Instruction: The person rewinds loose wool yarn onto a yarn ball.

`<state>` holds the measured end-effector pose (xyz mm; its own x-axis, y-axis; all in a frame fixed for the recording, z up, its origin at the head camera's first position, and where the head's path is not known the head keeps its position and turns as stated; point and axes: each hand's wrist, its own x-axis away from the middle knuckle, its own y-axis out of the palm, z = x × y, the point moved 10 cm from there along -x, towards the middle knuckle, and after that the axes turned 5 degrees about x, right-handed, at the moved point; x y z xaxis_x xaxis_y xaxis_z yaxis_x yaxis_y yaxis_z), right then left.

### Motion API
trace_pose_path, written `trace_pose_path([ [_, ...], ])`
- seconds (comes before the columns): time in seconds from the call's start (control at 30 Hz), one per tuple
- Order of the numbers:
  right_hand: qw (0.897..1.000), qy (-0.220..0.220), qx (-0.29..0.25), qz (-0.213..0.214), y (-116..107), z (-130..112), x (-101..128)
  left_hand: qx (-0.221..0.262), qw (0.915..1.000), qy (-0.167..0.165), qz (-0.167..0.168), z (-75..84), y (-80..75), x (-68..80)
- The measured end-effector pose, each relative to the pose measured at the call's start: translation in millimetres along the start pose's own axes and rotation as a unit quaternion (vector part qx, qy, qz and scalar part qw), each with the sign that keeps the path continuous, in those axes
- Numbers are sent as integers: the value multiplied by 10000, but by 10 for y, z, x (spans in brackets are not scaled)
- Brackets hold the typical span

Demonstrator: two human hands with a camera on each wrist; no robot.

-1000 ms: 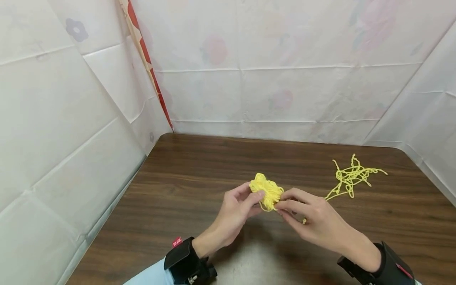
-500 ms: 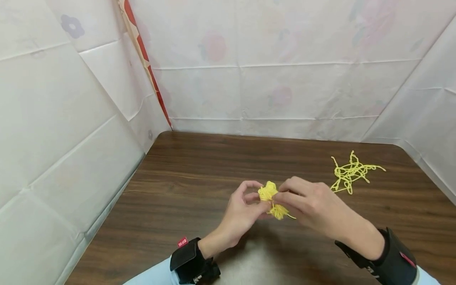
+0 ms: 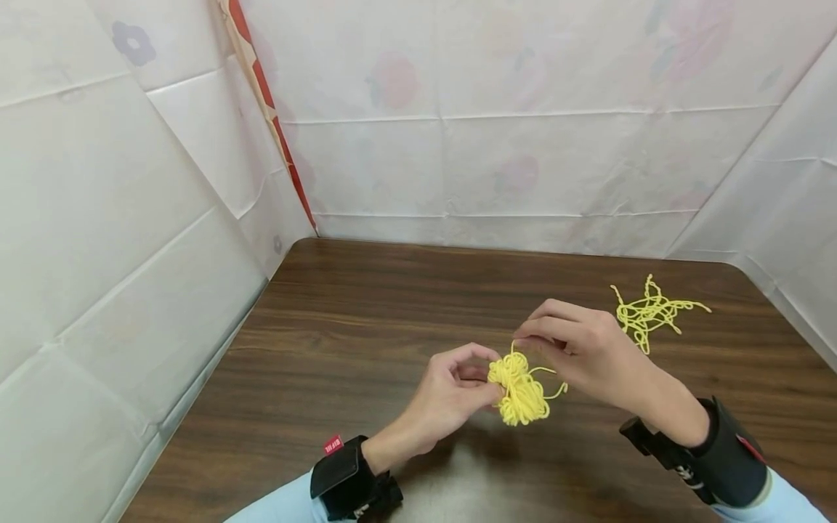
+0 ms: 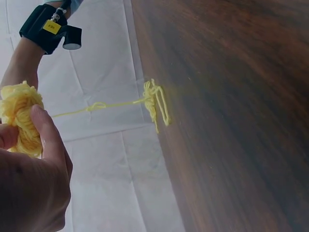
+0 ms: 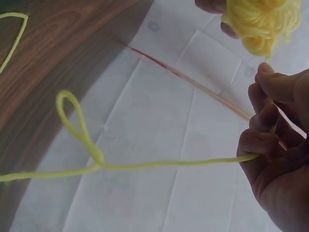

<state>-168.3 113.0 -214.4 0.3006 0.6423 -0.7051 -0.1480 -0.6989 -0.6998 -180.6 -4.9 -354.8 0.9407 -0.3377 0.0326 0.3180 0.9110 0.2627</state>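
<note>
A small bundle of yellow yarn (image 3: 523,396), drawn in at its middle with looped ends, is gripped between the thumb and fingers of my left hand (image 3: 451,396). My right hand (image 3: 588,349) is up and to the right of the bundle, pinching a yarn strand that rises taut from it. In the right wrist view the strand passes through the curled fingers of the right hand (image 5: 275,130) and runs on leftward with a loop (image 5: 72,116) in it. A loose end of yarn also sticks out at the bundle's right side. The left wrist view shows the bundle (image 4: 21,118) close up.
A loose tangle of yellow yarn (image 3: 654,312) lies on the dark wooden table (image 3: 366,305) at the back right. White patterned sheeting (image 3: 523,167) stands behind the table and along both sides. A red-and-cream strip (image 3: 264,94) runs down the back left corner.
The bundle has turned in the left hand and shifted right and down. My right hand has moved from beside the bundle up and away, drawing the strand out.
</note>
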Motion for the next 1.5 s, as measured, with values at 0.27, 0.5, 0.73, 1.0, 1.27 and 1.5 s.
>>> trace_pose_path([
  [0.27, 9965, 798, -143, 200, -48, 394, 96, 209, 9996, 103, -175, 31, 26, 10],
  [0.5, 9897, 1402, -277, -89, 143, 694, 396, 1936, 9806, -65, -286, 83, 17, -12],
  [0.73, 9916, 542, -732, -916, 509, 86, 568, 2105, 9690, -38, 1292, 15, -395, -92],
  [1.0, 9964, -147, 139, -823, 413, -371, 291, 795, 9870, -15, 1395, -26, -410, -124],
  [1.27, 9945, -697, 705, -350, 218, -434, 173, 19, 9967, -101, 807, -5, -286, -80],
  [1.5, 9917, -931, 882, 123, 130, -416, 151, -105, 9988, -64, 478, 13, -203, -63],
])
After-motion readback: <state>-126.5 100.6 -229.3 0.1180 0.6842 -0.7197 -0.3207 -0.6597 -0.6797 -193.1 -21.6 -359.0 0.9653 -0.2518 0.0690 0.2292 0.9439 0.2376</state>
